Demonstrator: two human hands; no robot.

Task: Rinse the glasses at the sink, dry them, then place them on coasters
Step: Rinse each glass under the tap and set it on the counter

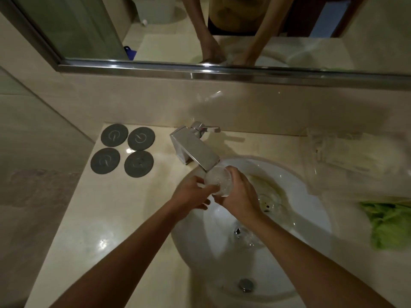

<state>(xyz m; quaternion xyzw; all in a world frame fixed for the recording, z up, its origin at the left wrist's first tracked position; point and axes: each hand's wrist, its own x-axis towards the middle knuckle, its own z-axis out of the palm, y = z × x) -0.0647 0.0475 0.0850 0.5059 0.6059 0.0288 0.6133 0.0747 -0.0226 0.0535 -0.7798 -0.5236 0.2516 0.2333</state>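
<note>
Both hands hold the glass (219, 181) tilted, mouth toward faucet (195, 150).

Directly under the spout of the square chrome faucet (195, 150), the right hand (239, 195) holds a clear drinking glass (219, 181), and the left hand (192, 196) touches its rim. Both hands are above the white round sink basin (200, 252). Left of the faucet, four dark grey round coasters (122, 152) lie on the beige counter. Right of the faucet lies a crumpled light green cloth (387, 223).
</note>
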